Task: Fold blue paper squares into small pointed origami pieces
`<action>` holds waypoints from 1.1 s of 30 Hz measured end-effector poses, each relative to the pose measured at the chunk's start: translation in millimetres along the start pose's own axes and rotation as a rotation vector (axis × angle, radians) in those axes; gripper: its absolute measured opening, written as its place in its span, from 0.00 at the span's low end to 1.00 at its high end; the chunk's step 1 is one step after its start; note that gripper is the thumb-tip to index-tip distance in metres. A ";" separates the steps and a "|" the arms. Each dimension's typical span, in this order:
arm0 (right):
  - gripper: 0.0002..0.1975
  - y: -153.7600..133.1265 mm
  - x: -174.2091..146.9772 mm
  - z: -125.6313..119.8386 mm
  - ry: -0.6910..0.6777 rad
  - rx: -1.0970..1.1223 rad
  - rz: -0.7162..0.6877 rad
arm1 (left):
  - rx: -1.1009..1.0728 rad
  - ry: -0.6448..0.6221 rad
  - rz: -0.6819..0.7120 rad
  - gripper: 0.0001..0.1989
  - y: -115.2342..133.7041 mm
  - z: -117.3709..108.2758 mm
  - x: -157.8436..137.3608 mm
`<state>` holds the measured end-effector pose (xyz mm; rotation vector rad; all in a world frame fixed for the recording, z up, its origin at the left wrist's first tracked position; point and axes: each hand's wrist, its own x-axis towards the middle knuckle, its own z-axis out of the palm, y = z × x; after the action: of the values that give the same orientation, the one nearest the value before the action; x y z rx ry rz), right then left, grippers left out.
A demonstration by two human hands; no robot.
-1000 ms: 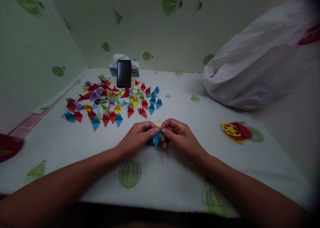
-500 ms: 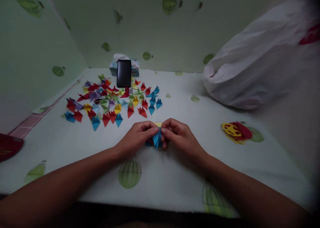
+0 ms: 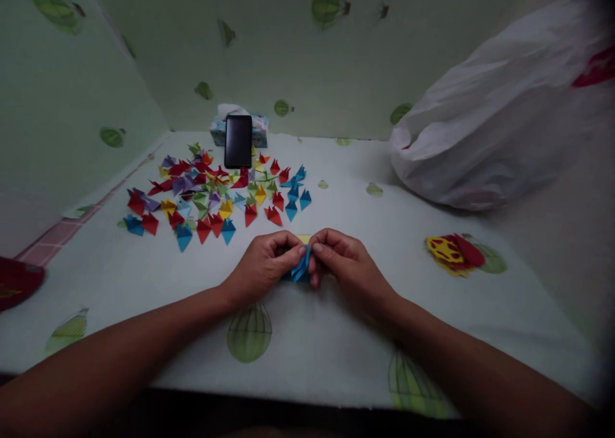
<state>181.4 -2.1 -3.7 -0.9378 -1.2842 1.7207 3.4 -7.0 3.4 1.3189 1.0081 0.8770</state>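
Observation:
Between my two hands is a small folded piece of blue origami paper [image 3: 300, 268], held just above the table. My left hand [image 3: 269, 262] pinches its left side between thumb and forefinger. My right hand [image 3: 339, 259] grips the right upper edge with thumb and fingertips, the other fingers curled in. Behind and beneath the blue fold, a strip of yellow and a darker blue patch show, perhaps a stack of paper squares [image 3: 304, 239]; the hands cover most of it.
Many folded paper cranes [image 3: 216, 223] in several colours spread beyond my left hand. A black phone [image 3: 238, 141] leans on a tissue box [image 3: 260, 130]. At right stand a white plastic bag [image 3: 461, 130] and red and yellow cut-outs [image 3: 446, 251]. A red object [image 3: 19, 283] lies far left.
The blue folded paper has turned, its lower tip now slanting to the left and looking more bunched. Both hands stay in nearly the same place, still pinching it.

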 end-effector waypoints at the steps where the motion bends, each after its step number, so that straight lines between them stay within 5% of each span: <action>1: 0.11 0.5 0.0 -0.2 -0.002 0.015 0.003 | 0.004 0.002 -0.003 0.12 0.3 0.2 -0.1; 33: 0.07 -2.4 -0.9 1.7 0.025 -0.213 -0.073 | -0.192 -0.063 -0.123 0.13 -7.5 -0.6 2.0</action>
<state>180.7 -3.1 -0.9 -1.0168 -1.4881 1.5325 3.1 -5.5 -4.3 1.1039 0.9215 0.8123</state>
